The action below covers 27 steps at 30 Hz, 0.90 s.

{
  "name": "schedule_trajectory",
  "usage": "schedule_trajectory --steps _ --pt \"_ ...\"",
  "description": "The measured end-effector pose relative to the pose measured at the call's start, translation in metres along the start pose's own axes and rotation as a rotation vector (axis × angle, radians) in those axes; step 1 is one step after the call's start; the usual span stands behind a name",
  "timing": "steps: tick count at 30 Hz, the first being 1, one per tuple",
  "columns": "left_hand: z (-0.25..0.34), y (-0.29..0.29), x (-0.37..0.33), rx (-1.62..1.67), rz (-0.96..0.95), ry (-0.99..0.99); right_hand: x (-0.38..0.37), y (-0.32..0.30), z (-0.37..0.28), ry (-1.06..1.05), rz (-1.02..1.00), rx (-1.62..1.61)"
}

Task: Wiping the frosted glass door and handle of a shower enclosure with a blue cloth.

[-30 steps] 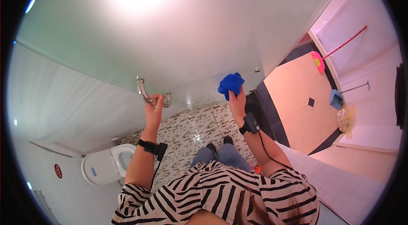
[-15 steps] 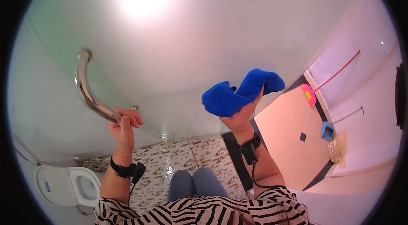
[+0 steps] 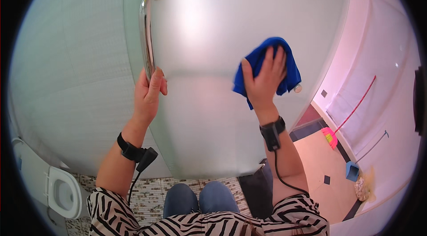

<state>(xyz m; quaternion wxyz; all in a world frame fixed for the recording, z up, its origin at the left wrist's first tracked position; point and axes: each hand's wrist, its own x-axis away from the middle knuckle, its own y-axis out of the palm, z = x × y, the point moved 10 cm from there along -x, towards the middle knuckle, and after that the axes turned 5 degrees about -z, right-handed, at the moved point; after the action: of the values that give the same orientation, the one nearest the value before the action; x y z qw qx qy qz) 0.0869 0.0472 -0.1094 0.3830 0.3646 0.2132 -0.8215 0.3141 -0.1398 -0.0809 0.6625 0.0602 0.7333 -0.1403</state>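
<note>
My left hand is wrapped round the lower end of a curved, shiny metal door handle. The handle is fixed to a frosted glass door in front of me. On the right part of the glass, my right hand presses a blue cloth flat, fingers spread over it and thumb apart. The cloth's lower edge hangs below the palm. A small round metal knob shows beside the cloth's right corner. Both wrists wear black straps with cables.
A white toilet stands at lower left, beside a tiled wall. Beyond the doorway at right, a pink broom and a blue long-handled dustpan lean by the wall. A dark threshold borders the patterned floor.
My view has tilted upward, showing more of the door upright. The right hand has turned and now lays the cloth against the glass. My left hand stays on the handle.
</note>
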Motion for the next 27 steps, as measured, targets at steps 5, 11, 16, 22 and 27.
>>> schedule_trajectory --steps 5,11,16,22,27 --pt "-0.003 0.004 -0.006 0.019 0.041 -0.006 -0.015 0.022 -0.057 -0.091 0.003 0.077" --pt "-0.007 -0.001 -0.003 0.012 0.009 0.017 0.042 0.04 -0.064 -0.219 -0.136 -0.101" --pt "-0.001 0.003 -0.003 0.061 -0.037 0.054 0.048 0.021 0.018 -0.034 -0.187 -0.028" --pt "-0.003 -0.004 0.0 0.046 0.049 0.009 0.045 -0.017 0.072 0.068 0.035 0.24" --pt "0.004 -0.002 -0.003 0.055 0.051 0.051 0.05 -0.012 0.052 0.107 0.095 0.206"
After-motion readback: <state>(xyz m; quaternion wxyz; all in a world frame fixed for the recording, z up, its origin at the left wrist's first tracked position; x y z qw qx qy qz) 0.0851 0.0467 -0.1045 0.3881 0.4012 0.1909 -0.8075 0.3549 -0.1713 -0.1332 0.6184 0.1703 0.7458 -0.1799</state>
